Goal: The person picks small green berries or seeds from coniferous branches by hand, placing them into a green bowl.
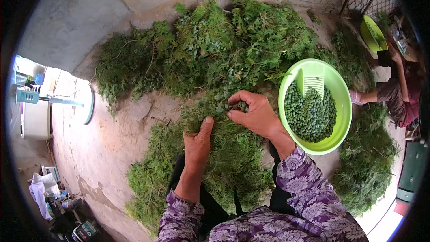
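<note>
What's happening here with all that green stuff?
A person in a purple flowered top holds a leafy sprig in the left hand. The right hand, close by, is curled around green bits. To the right, a light green basin holds many berry-like green balls. Leafy branches lie heaped around; another person is far right.

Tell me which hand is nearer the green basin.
Right. The right hand is just left of the green basin; the left hand is farther left, over leafy branches.
</note>
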Available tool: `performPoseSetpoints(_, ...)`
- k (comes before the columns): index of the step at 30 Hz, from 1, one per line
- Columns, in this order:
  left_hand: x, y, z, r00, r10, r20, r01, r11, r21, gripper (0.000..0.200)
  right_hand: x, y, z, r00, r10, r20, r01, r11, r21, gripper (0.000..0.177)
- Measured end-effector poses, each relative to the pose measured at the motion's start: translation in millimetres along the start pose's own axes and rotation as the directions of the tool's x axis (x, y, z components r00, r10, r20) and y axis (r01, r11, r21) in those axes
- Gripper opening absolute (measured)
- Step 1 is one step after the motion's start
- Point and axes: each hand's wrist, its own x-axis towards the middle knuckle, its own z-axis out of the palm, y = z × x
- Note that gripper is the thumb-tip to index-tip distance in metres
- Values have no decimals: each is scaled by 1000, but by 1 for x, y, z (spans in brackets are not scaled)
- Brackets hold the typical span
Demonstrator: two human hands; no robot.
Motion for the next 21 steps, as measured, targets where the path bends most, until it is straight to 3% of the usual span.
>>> performPoseSetpoints(3, -6, 3, 2, 991, -106, -77, 106, 994, -13, 25, -3, 1, 5, 997, -18, -75, 19, 1000, 19, 22)
performPoseSetpoints(5, -3, -5, 2, 997, 75, -25, -75, 997, 22, 19, 1, 3, 7, 943, -258, -209, 221, 958, -183, 19)
performPoseSetpoints(6, -3, -8, 1, 997, 76, -24, -75, 997, 23, 19, 1, 3, 6, 943, -258, -211, 221, 958, -182, 19)
performPoseSetpoints(8, -4, -13, -2, 994, 105, 35, -106, 994, 19, 14, 1, 1, 2, 962, -62, -265, 77, 996, 46, 18)
performPoseSetpoints(12, -11, 0, 0, 994, 100, -33, -97, 991, 91, 12, 9, 19, -23, 890, 33, -454, 62, 979, 193, 11)
performPoseSetpoints(13, -12, 0, 1, 994, 107, -17, -105, 990, 95, 12, 7, 17, -27, 940, 133, -316, 39, 874, 484, 8)
performPoseSetpoints(14, -12, 1, 1, 993, 115, -2, -114, 988, 102, 12, 5, 16, -28, 971, 185, -149, -19, 686, 728, 6)
performPoseSetpoints(15, -12, -1, 1, 993, 115, 0, -115, 988, 104, 12, 5, 14, -27, 971, 185, -150, -18, 684, 729, 6)
performPoseSetpoints(17, -11, -7, 1, 980, 195, 44, -199, 973, 119, 12, 6, 0, -23, 966, 256, 11, -146, 516, 844, 7)
performPoseSetpoints(21, -9, -12, 0, 983, 172, 61, -179, 974, 137, 11, 8, 9, -27, 986, 148, 81, -152, 571, 806, 15)
